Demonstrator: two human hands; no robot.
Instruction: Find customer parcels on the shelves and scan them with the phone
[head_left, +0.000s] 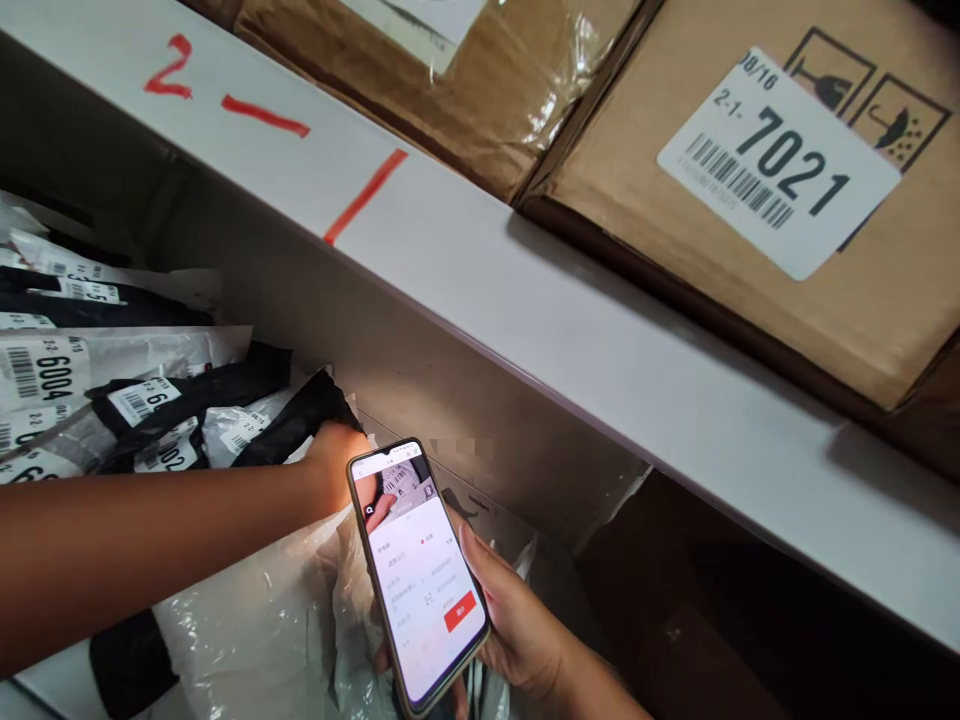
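One phone [431,590] is positioned at the lower centre, tilted, screen toward the camera; one red button [460,611] is displayed. The phone is gripped by the right hand [517,625], thumb along its right edge. The left hand [332,460] is placed among the parcels [251,382], behind the phone's upper left edge; its fingers are hidden, so whether a parcel is grasped cannot be told. At least six parcels are stacked at left, one bearing a label marked 6004 [49,372]. Above, one white shelf edge [525,290] is marked "2-1" in red. Two cardboard boxes [630,185] are supported there, one labelled 7021
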